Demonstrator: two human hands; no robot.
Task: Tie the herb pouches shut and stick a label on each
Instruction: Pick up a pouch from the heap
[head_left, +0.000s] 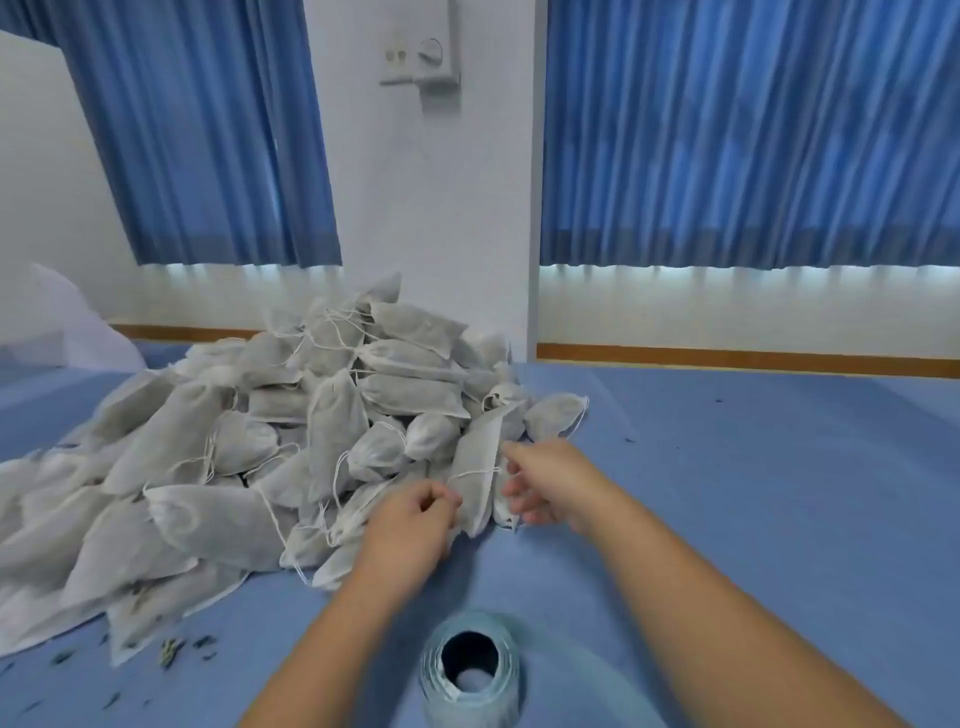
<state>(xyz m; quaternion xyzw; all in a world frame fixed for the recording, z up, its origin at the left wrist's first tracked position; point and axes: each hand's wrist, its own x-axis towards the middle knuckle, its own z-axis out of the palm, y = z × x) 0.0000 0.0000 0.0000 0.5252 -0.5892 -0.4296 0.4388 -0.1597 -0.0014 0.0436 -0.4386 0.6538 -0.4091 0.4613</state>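
A big heap of white drawstring herb pouches (249, 447) lies on the blue table (753, 493). At the heap's right front edge one long pouch (478, 452) leans upright between my hands. A thin white drawstring (472, 473) runs across its lower part from hand to hand. My left hand (415, 519) is curled, its fingertips pinching the string's left end against the pouch. My right hand (545, 483) is on the pouch's right side, thumb and fingers curled round the string's right end. A pale blue label roll (470, 670) stands on end near me, between my forearms.
Loose herb crumbs (171, 649) are scattered on the table at the front left, beside flat pouches. A white bag (67, 332) sits at the far left. Behind the heap a white pillar (431, 208) and blue curtains (748, 135) back the table.
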